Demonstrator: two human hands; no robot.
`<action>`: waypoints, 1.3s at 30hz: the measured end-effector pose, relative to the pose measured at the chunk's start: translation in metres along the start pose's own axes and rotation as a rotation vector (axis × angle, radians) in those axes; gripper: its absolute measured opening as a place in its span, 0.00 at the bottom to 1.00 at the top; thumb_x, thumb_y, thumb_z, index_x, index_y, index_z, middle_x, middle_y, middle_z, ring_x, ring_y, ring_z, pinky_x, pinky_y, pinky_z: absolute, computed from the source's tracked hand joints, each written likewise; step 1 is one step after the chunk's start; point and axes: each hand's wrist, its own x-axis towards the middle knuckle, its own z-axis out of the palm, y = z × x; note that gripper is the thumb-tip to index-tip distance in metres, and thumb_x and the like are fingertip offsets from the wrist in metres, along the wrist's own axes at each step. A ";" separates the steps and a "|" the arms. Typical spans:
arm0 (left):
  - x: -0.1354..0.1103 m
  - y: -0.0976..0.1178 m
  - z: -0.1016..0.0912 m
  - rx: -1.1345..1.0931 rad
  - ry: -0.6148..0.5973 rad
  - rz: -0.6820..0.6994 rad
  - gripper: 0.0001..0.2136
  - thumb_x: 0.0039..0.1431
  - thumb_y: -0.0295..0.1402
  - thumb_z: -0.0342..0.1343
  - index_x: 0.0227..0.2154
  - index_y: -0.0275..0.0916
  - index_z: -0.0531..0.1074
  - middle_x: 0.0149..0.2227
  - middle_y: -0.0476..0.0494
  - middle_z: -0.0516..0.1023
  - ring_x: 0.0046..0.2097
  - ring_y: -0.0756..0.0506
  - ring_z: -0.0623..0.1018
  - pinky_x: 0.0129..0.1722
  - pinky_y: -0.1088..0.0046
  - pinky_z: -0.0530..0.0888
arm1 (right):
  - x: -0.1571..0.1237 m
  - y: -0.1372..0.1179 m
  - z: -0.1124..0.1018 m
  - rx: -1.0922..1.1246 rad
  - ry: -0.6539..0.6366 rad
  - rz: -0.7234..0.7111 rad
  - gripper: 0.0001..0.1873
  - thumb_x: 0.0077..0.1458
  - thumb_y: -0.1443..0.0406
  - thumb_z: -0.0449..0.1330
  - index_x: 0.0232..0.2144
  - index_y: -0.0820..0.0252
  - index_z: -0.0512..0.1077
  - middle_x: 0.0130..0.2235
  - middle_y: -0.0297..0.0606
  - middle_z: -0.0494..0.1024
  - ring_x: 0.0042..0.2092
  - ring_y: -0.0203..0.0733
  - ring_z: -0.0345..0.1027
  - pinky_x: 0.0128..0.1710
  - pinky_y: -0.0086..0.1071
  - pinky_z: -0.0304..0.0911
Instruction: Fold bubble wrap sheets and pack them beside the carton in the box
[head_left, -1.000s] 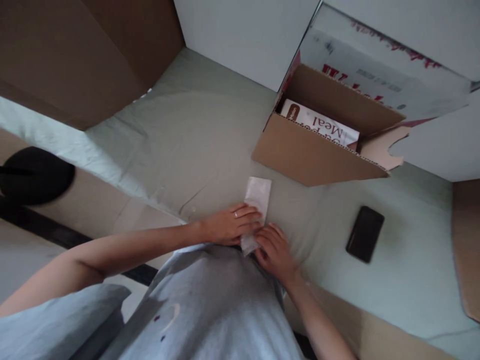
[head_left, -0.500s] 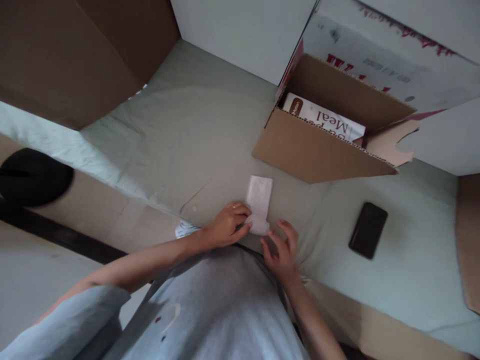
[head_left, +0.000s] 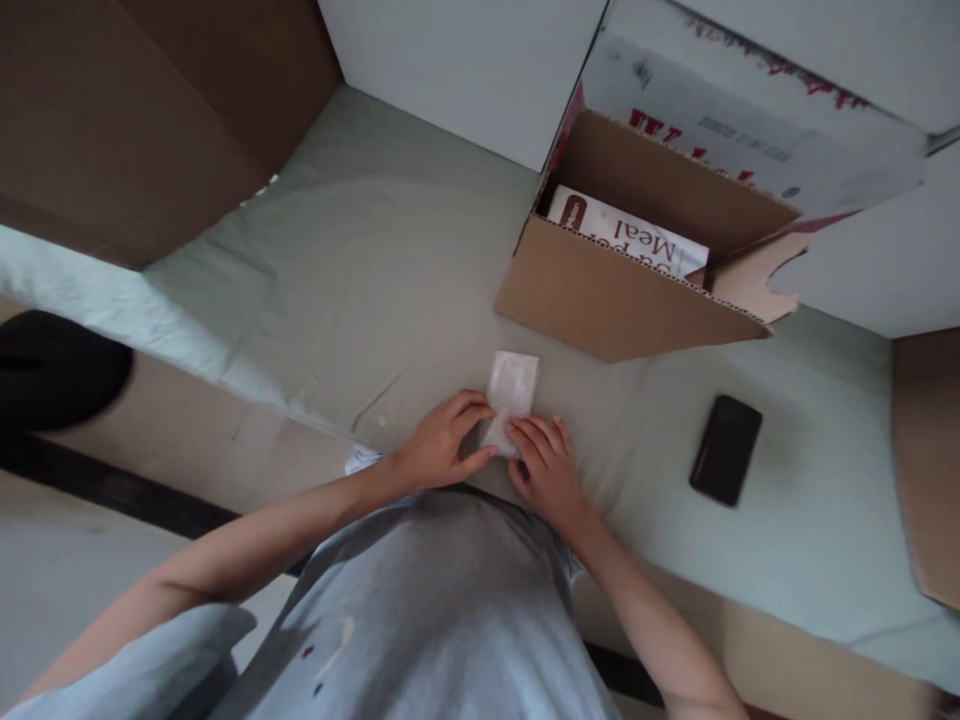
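A small pale pinkish-white flat piece (head_left: pixel 514 382), like folded paper or a thin wrapper, lies on the green cloth close to my body. Its near end looks folded or doubled over. My left hand (head_left: pixel 448 440) reaches its left edge, thumb and fingers apart, fingertips touching or almost touching it. Across the near right part lies my right hand (head_left: pixel 547 465), its fingers stretched out and resting on the piece. Part of the near end is covered by these fingers.
An open cardboard box (head_left: pixel 585 295) holding a white printed box (head_left: pixel 630 232) stands beyond the piece. A black phone-like object (head_left: pixel 726 450) lies to the right. Large brown cardboard (head_left: pixel 150 130) stands at the back left. The cloth-covered surface (head_left: pixel 360 220) has its edge near my body.
My right hand has moved left and laid its fingers on the near end, which now lies flatter. My left thumb and fingers have spread apart. The view has shifted slightly.
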 end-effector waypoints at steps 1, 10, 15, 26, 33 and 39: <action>-0.004 -0.002 -0.001 0.037 0.016 0.051 0.21 0.58 0.41 0.54 0.50 0.34 0.66 0.50 0.32 0.69 0.53 0.40 0.69 0.50 0.60 0.71 | 0.001 0.001 -0.002 0.017 -0.002 -0.002 0.19 0.56 0.67 0.53 0.51 0.61 0.67 0.49 0.43 0.75 0.54 0.47 0.62 0.61 0.50 0.48; -0.008 -0.025 0.010 0.229 -0.092 0.277 0.17 0.60 0.29 0.49 0.53 0.34 0.62 0.52 0.34 0.71 0.58 0.40 0.68 0.57 0.55 0.65 | 0.011 0.011 -0.013 0.161 -0.122 -0.088 0.26 0.54 0.67 0.54 0.56 0.62 0.61 0.54 0.46 0.69 0.60 0.49 0.54 0.60 0.50 0.54; -0.007 -0.023 0.012 0.108 -0.041 0.212 0.21 0.57 0.27 0.49 0.54 0.35 0.60 0.53 0.35 0.71 0.58 0.42 0.68 0.58 0.56 0.65 | 0.010 0.025 -0.007 0.204 -0.105 -0.095 0.30 0.54 0.69 0.55 0.59 0.63 0.57 0.53 0.48 0.70 0.60 0.49 0.55 0.57 0.50 0.58; 0.009 -0.018 0.009 0.140 -0.302 0.250 0.29 0.55 0.28 0.53 0.60 0.35 0.53 0.62 0.32 0.60 0.67 0.40 0.53 0.65 0.49 0.45 | -0.009 0.009 0.010 0.162 0.010 0.087 0.31 0.48 0.72 0.58 0.56 0.50 0.62 0.66 0.44 0.44 0.64 0.57 0.46 0.56 0.53 0.59; 0.014 -0.019 0.008 0.106 -0.329 0.292 0.30 0.54 0.27 0.52 0.60 0.35 0.53 0.61 0.33 0.63 0.66 0.42 0.55 0.65 0.51 0.45 | -0.010 0.005 0.008 0.049 0.008 0.118 0.33 0.47 0.70 0.61 0.56 0.50 0.61 0.68 0.44 0.38 0.65 0.63 0.41 0.57 0.58 0.54; 0.015 -0.022 0.008 0.113 -0.317 0.285 0.31 0.53 0.29 0.54 0.60 0.34 0.54 0.61 0.30 0.61 0.66 0.39 0.54 0.64 0.50 0.49 | -0.003 0.010 0.003 -0.058 -0.094 0.072 0.28 0.50 0.61 0.61 0.54 0.55 0.64 0.62 0.51 0.58 0.63 0.60 0.46 0.60 0.64 0.40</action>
